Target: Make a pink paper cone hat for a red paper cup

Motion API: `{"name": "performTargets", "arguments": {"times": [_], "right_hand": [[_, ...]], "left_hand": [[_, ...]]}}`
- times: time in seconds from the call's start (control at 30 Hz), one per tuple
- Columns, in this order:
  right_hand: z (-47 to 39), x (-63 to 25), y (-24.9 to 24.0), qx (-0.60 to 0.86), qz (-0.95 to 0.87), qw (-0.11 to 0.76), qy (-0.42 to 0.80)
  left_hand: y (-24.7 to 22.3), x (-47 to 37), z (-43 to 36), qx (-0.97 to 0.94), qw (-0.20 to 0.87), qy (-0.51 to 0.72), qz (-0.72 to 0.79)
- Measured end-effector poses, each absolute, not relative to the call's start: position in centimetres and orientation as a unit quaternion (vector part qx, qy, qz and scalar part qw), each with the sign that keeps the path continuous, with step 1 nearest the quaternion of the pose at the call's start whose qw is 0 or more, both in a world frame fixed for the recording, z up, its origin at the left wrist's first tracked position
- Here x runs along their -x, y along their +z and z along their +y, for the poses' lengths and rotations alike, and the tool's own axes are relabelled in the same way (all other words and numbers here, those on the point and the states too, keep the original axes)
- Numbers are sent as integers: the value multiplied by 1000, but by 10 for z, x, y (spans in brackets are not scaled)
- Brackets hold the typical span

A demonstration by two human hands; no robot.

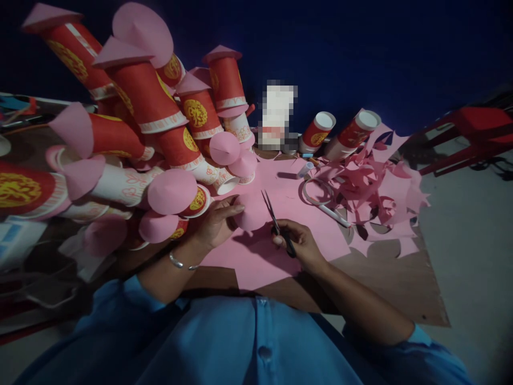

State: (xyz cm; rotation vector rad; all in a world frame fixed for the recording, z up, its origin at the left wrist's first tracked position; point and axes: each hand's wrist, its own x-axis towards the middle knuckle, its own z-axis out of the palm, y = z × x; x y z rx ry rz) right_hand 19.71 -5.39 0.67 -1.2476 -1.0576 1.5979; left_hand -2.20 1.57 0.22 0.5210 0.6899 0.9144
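Note:
My left hand pinches the left edge of a round pink paper piece above larger pink sheets. The fingers of my right hand are closed around the black handles of a pair of scissors. Their blades point up and away, slightly parted, just right of the round piece. No paper can be seen between the blades. A silver bracelet circles my left wrist.
Red paper-cup towers with pink cone tops crowd the left. Pink offcuts pile up at the right, near a tape roll and a white pen. Two red cups stand behind. A red stool is at the far right.

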Motion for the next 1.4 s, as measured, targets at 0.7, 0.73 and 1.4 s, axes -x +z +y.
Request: {"name": "performTargets", "arguments": {"times": [0.7,0.73,1.4], "right_hand": [[-56,-197,6,487,-411,413,651],[-56,-197,6,486,-412,411,651],[-56,-199,8,494,-440,393,639]], "left_hand": [[2,22,16,-264,808,411,330],[2,22,16,-262,808,412,331],[3,22,16,-239,808,417,340]]}}
